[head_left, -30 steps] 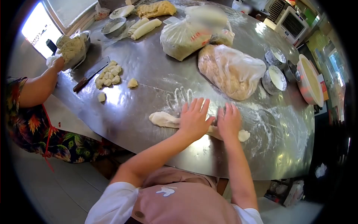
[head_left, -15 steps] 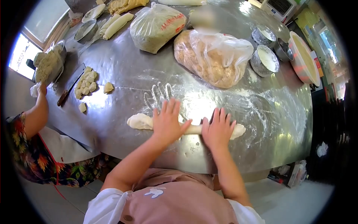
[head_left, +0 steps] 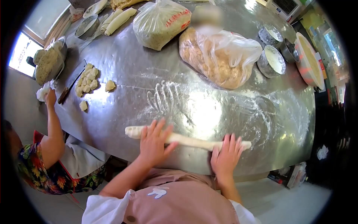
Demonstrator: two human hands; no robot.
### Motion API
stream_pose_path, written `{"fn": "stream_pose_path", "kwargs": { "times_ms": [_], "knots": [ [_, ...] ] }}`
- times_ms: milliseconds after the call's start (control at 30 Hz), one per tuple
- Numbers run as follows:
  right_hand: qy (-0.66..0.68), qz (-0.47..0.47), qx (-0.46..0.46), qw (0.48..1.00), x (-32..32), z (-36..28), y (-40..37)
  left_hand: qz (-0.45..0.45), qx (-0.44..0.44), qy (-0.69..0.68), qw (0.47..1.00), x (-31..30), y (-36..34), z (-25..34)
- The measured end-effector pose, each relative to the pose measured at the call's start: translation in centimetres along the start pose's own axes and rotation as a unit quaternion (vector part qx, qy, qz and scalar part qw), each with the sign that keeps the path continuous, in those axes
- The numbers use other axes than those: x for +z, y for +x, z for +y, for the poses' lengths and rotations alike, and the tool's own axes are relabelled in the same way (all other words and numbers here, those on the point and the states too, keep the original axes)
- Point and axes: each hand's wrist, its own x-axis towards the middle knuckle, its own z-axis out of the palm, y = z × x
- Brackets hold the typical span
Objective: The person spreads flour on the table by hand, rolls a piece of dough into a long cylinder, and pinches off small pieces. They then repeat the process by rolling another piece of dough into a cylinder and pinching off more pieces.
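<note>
Rolling dough on a floured metal table (head_left: 156,93), head view: the left hand (head_left: 153,145) and right hand (head_left: 226,156), fingers spread, press flat on a long dough rope (head_left: 190,142) near the table's front edge, neither grasping it.

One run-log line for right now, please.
left hand: open, on dough rope | right hand: open, near rope's right end | rope: lying on metal table | also on table: knife, dough pieces

At your far left, daylight fills a window (head_left: 23,52); beyond the counter's (head_left: 149,99) right edge stands what looks like an air cooler (head_left: 285,8).
</note>
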Motion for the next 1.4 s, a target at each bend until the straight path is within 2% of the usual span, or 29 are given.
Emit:
{"fn": "stream_pose_path", "kwargs": {
  "times_ms": [133, 233, 267, 367, 433, 500, 533, 633, 700, 733, 767, 833, 933, 967, 1000, 1033, 1067, 1100, 1133, 1233, 1300, 1400],
  "knots": [
    [-0.002, -0.006, 0.117, 0.993, 0.7, 0.7, 10.6, 0.075, -0.097, 0.005, 0.992, -0.5, 8.5, -2.1],
    [0.036, 0.033, 0.100, 0.994, 2.1, 2.5, 13.8, 0.164, -0.135, -0.004, 0.977, 0.4, 11.7, -3.8],
    [0.049, 0.041, 0.065, 0.996, 2.2, 3.1, 13.3, 0.194, -0.139, -0.011, 0.971, 0.7, 12.0, -4.2],
    [0.056, -0.012, -0.035, 0.998, 0.6, 4.4, 7.0, 0.100, -0.070, 0.034, 0.992, 0.3, 6.2, -4.6],
    [0.011, 0.029, -0.081, 0.996, 0.0, 4.8, 1.0, 0.094, -0.033, 0.006, 0.995, -1.2, 0.9, -3.7],
    [0.034, 0.031, -0.027, 0.999, -0.1, 4.8, -3.7, 0.090, -0.057, 0.017, 0.994, -0.4, -3.6, -3.5],
    [0.026, 0.033, -0.006, 0.999, 0.3, 4.5, -3.6, 0.090, -0.066, 0.023, 0.993, -0.3, -4.4, -3.6],
    [-0.012, 0.018, 0.043, 0.999, -0.1, 3.8, -3.1, 0.090, -0.082, 0.050, 0.991, -1.2, -2.0, -4.9],
    [-0.035, 0.008, 0.048, 0.998, 1.2, 5.7, 2.1, 0.084, -0.142, 0.061, 0.984, -0.9, 2.1, -6.4],
    [-0.006, -0.004, 0.108, 0.994, 0.8, 5.7, 5.2, 0.085, -0.182, 0.058, 0.978, -1.2, 4.3, -7.0],
    [0.025, -0.015, 0.169, 0.985, 0.4, 5.7, 8.1, 0.115, -0.181, 0.026, 0.976, -1.3, 6.4, -7.9],
    [0.028, -0.006, 0.172, 0.985, 0.7, 6.9, 11.7, 0.171, -0.182, -0.041, 0.967, -1.5, 8.7, -9.3],
    [0.027, 0.013, 0.101, 0.994, 1.1, 7.9, 11.6, 0.126, -0.105, -0.050, 0.985, -1.8, 7.4, -9.7],
    [0.040, -0.016, 0.050, 0.998, 0.6, 8.3, 10.1, 0.096, -0.065, -0.020, 0.993, -2.0, 5.9, -9.7],
    [0.053, -0.048, -0.001, 0.997, -0.2, 8.5, 7.5, 0.063, -0.026, 0.009, 0.998, -2.4, 3.3, -9.2],
    [0.059, -0.016, -0.048, 0.997, -0.3, 8.9, 4.4, 0.029, 0.014, 0.037, 0.999, -2.5, 0.5, -8.7],
    [0.066, 0.016, -0.095, 0.993, -0.2, 9.2, 1.1, 0.032, 0.010, 0.035, 0.999, -2.5, -2.4, -8.1],
    [0.057, 0.024, -0.093, 0.994, -0.1, 9.3, -1.6, 0.034, 0.007, 0.034, 0.999, -2.3, -4.8, -7.6],
    [0.061, 0.001, -0.064, 0.996, -0.6, 9.0, -3.6, 0.044, -0.013, 0.031, 0.998, -1.8, -6.1, -7.0],
    [0.045, 0.018, 0.005, 0.999, -0.3, 7.4, -4.0, 0.073, -0.058, 0.038, 0.995, -1.0, -6.7, -6.1],
    [0.012, 0.012, 0.046, 0.999, 0.2, 6.8, -0.4, 0.100, -0.071, 0.068, 0.990, -0.9, -2.6, -6.9],
    [-0.054, -0.040, 0.103, 0.992, -0.4, 5.9, 6.6, 0.063, -0.151, 0.018, 0.986, -1.8, 3.1, -7.2]
  ]
}}
